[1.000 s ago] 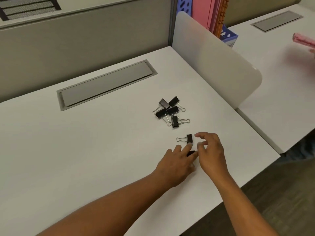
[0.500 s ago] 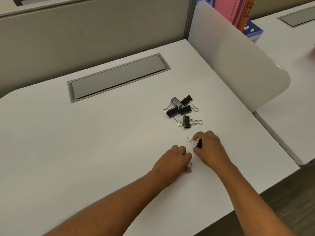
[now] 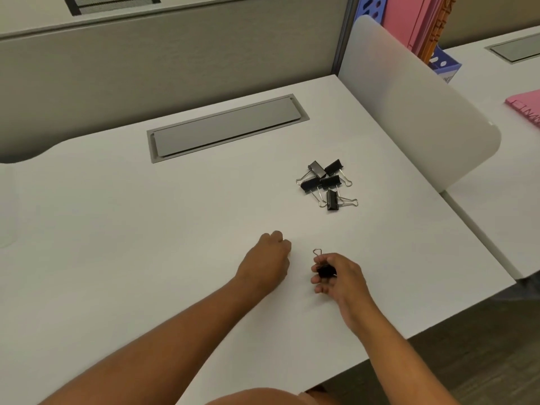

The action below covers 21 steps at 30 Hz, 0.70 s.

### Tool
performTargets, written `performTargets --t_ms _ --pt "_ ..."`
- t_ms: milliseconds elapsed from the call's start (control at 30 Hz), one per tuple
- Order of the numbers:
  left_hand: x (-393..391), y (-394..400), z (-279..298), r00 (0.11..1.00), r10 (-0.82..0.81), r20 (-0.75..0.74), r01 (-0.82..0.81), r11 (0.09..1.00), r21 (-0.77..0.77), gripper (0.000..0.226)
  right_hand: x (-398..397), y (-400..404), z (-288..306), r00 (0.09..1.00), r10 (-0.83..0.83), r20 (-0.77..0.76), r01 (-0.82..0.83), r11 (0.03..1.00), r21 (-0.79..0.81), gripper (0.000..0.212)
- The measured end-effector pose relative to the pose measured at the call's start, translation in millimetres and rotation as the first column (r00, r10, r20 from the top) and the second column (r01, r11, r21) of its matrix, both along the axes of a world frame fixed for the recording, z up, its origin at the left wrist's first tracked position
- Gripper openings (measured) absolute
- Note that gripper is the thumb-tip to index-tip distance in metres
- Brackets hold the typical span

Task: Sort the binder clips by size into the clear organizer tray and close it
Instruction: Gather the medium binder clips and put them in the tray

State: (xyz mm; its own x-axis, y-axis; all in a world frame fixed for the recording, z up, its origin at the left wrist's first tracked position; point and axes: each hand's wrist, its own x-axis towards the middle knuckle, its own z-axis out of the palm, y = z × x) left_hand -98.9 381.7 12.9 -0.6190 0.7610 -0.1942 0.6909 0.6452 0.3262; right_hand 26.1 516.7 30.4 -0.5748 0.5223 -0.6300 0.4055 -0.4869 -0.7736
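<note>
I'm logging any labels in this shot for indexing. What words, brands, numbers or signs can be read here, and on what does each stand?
None can be read.
Pink folder at the right edge: dark marks along its edge, too blurred to read.
Orange file holder: embossed marks, unreadable.
Blue file box: white print, too small to read.
Binder clips in the pile and the one in the right hand: no text visible.

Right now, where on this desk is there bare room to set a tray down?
Bare: the desk left of the left hand, below the cable hatch. Crowded: the clip pile by the divider; the right hand holds a clip.
</note>
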Motion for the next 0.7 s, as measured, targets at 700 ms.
performTargets --t_ms 700 --pt "8 -59 -7 0.974 0.07 0.216 -0.088 0.993 0.076 0.05 0 -38 10 0.995 0.094 -0.036 -0.096 0.995 -0.042 0.02"
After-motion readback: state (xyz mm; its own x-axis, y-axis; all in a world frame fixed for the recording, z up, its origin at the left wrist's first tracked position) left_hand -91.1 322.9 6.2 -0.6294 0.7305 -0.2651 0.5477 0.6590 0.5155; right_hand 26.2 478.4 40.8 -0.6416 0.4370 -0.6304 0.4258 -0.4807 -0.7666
